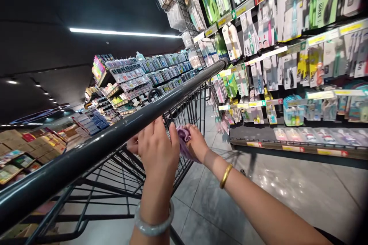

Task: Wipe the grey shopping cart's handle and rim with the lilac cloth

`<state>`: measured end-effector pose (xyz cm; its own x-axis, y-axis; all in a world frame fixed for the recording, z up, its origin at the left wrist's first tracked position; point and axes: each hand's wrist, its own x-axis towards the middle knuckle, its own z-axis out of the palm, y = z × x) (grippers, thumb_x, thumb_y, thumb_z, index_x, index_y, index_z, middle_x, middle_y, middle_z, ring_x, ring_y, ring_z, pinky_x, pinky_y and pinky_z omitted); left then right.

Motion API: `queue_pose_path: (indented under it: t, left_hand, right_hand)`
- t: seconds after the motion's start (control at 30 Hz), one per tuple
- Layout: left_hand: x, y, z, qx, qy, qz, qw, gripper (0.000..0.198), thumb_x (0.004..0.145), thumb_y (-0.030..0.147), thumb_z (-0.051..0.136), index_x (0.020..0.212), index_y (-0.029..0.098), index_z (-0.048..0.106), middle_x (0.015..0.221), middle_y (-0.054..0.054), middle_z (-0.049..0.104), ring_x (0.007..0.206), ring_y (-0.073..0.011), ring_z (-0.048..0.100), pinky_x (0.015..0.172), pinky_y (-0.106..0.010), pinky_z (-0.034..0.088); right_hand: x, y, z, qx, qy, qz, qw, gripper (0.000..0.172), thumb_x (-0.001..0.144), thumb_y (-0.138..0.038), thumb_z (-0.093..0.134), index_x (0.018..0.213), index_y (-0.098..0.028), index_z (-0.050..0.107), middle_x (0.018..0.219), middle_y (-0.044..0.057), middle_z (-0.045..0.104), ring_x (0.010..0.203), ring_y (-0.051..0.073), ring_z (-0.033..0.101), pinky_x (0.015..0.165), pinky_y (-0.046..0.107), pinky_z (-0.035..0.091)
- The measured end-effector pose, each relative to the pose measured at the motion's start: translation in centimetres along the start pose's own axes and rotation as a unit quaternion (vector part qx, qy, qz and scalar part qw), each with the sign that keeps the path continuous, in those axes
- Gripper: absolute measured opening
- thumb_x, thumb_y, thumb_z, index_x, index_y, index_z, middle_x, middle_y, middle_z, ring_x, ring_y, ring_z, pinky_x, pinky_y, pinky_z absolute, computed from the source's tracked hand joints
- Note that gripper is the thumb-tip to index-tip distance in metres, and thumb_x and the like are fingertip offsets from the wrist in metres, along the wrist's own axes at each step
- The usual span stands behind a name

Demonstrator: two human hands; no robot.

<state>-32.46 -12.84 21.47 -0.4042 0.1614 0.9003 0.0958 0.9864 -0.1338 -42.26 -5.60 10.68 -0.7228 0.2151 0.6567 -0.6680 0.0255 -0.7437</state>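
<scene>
My right hand (196, 143), with a gold bangle (225, 176) on the wrist, is closed on a bunched purple cloth (184, 141). Just to its left, my left hand (157, 143) shows its back, fingers stretched upward and thumb apart beside the cloth. Its fingertips reach the lower edge of the dark cart handle (115, 130) and are partly hidden there. A pale grey-green bangle (153, 225) circles the left wrist. Below and beyond both hands is the wire shopping cart (126, 187).
Shelves on the right carry hanging packaged tools (290, 69), with boxed items (322, 137) along the bottom ledge. Further off stand more stocked racks (161, 71), and cartons (17, 143) lie at the left. Grey tiled floor (218, 214) runs beside the cart.
</scene>
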Motion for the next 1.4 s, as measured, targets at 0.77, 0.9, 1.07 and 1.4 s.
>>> queue_pose_path:
  t: [0.77,0.9,1.07,1.4]
  left_hand:
    - [0.8,-1.3,-1.2,0.114,-0.001,-0.078,0.990,0.053,0.094,0.060,0.043,0.106,0.016,0.072,0.082,-0.014,0.069,0.084,-0.0334,0.064,0.079,-0.046,0.047]
    - [1.0,-1.1,-1.1,0.117,0.000,-0.100,0.988,0.057,0.094,0.061,0.041,0.105,0.014,0.071,0.081,-0.014,0.067,0.089,-0.0359,0.064,0.081,-0.048,0.048]
    - [1.0,-1.0,-0.9,0.116,-0.018,-0.088,0.989,0.059,0.093,0.060,0.043,0.112,0.011,0.068,0.080,-0.014,0.067,0.088,-0.0352,0.064,0.080,-0.046,0.048]
    - [0.8,-1.0,-1.3,0.140,-0.050,-0.091,0.985,0.065,0.094,0.064,0.034,0.111,0.012,0.068,0.071,-0.014,0.064,0.078,-0.0363,0.064,0.074,-0.047,0.048]
  right_hand:
    - [1.0,3.2,-2.1,-0.022,0.109,0.014,0.994,0.036,0.063,-0.001,0.049,0.091,-0.023,0.058,0.100,0.005,0.052,0.098,0.019,0.056,0.095,0.040,0.050]
    - [2.2,0.6,-3.0,-0.026,0.117,0.002,0.993,0.028,0.069,-0.006,0.056,0.091,-0.022,0.061,0.103,0.004,0.055,0.096,0.017,0.058,0.091,0.032,0.051]
    - [3.0,-3.8,-4.3,-0.018,0.124,-0.048,0.991,0.020,0.077,-0.008,0.058,0.091,-0.022,0.062,0.118,0.007,0.054,0.109,0.016,0.058,0.103,0.032,0.046]
    - [3.4,-5.1,-5.0,-0.011,0.158,-0.077,0.984,0.023,0.075,-0.005,0.059,0.092,-0.021,0.062,0.113,0.007,0.055,0.105,0.015,0.059,0.100,0.031,0.049]
